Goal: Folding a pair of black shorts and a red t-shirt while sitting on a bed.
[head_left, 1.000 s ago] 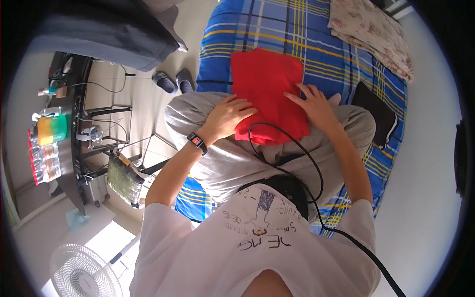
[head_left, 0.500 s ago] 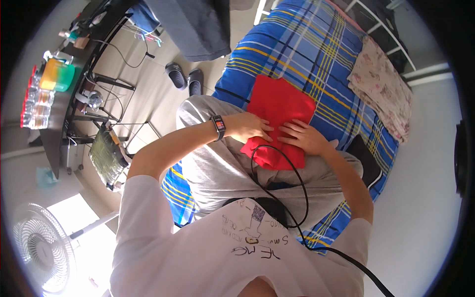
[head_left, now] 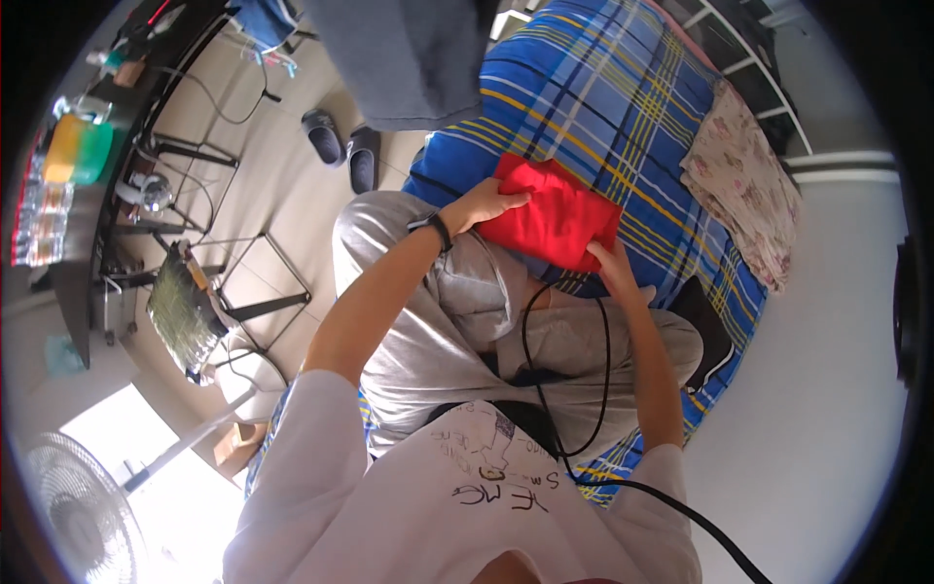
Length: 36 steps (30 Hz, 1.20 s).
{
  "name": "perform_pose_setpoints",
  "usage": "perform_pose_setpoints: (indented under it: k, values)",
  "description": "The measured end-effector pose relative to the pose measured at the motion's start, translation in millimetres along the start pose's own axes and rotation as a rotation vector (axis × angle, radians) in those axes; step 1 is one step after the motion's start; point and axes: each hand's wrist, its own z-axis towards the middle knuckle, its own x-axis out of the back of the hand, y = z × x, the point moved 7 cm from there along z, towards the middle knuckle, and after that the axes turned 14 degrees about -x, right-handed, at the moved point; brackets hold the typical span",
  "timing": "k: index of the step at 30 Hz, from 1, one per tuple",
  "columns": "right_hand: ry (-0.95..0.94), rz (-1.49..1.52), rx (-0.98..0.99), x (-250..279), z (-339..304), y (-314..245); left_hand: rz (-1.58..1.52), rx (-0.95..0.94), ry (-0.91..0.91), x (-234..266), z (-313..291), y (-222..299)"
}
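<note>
A red cloth, folded into a compact bundle, lies over the blue checked bedspread just beyond my crossed legs. My left hand grips its left edge, thumb on top and fingers partly hidden. At the lower right corner, my right hand pinches the cloth, with most fingers underneath it. A black cable hangs in a loop over my lap, nearer to me than the cloth. What kind of cloth item it is cannot be made out.
A folded floral cloth rests on the bed's right side, with a black item near my knee. Dark grey fabric hangs ahead. Slippers are on the floor; a desk and fan stand left.
The near part of the red cloth has been folded away from me, making it shorter. Both hands have moved from pressing on top to holding its edges, and it is farther from my lap.
</note>
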Motion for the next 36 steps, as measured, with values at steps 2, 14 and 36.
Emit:
perform_pose_setpoints:
  k: [2,14,36]
  values:
    - [-0.067,-0.127,0.067,-11,-14,-14,-0.020,-0.057,-0.004,2,-7,4]
    - [0.729,-0.437,0.257,9,-30,-39,0.983,-0.401,0.578,31,-18,75]
    - [0.666,-1.214,0.446,-28,12,-26,1.496,-0.756,0.034,-42,41,60]
